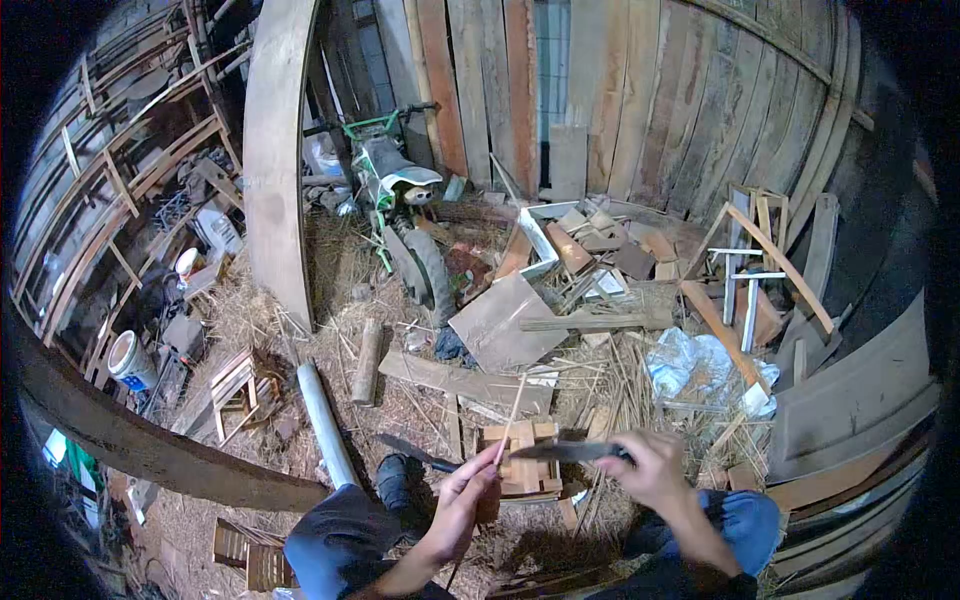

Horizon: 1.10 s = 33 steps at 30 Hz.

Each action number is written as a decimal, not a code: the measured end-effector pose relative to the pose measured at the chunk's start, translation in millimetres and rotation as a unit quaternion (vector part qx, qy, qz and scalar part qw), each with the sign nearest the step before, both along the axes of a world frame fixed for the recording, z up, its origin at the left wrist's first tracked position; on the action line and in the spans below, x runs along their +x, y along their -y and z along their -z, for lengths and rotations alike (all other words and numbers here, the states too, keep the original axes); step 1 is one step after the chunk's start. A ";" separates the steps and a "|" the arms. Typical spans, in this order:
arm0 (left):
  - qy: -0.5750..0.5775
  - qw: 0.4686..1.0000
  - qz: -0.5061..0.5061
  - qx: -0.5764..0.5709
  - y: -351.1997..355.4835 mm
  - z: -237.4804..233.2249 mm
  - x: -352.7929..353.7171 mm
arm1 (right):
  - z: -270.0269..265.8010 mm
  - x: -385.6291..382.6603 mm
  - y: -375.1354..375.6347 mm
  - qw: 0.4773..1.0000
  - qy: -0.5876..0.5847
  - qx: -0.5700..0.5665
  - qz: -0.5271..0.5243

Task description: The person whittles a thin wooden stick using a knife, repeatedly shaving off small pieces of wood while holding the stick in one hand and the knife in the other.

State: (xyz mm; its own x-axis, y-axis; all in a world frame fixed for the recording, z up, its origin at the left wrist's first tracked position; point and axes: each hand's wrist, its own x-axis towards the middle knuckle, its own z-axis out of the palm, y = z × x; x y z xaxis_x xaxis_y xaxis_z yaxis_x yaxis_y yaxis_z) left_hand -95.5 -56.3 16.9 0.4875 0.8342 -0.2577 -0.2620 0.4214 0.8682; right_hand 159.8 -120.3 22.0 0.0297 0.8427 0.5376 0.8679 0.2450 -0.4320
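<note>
My left hand point(468, 500) is closed around a thin wooden stick point(515, 415) that points up and away. In my right hand point(650, 468) is the dark handle of a knife point(565, 452), its blade pointing left toward the stick. Whether blade and stick touch, I cannot tell. Below and behind them sits a small stack of light wooden slats point(530, 480). A second dark blade point(415, 452) lies left of my left hand, near my shoe point(403, 485); its handle end is hidden by that hand.
Straw and wood scraps cover the ground. A grey pole point(327, 425) lies at the left, beyond it a small wooden frame point(238, 390) and a white bucket point(130, 358). Ahead are a flat board point(508, 322) and a green motorbike point(395, 180); a plastic sheet point(700, 365) lies right.
</note>
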 end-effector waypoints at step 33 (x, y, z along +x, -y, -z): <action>0.066 0.998 -0.008 0.009 -0.1 -1.7 10.0 | -1.9 -11.8 -6.4 1.000 -0.020 -0.006 -0.010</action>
State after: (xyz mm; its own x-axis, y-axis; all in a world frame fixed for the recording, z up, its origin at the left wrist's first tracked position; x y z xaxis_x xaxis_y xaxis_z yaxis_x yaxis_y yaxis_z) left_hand -85.5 -56.3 18.6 0.5030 0.8460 -0.1770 -0.3814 0.4010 0.8329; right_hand 148.0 -113.9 23.9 0.0336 0.8494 0.5267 0.8449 0.2574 -0.4689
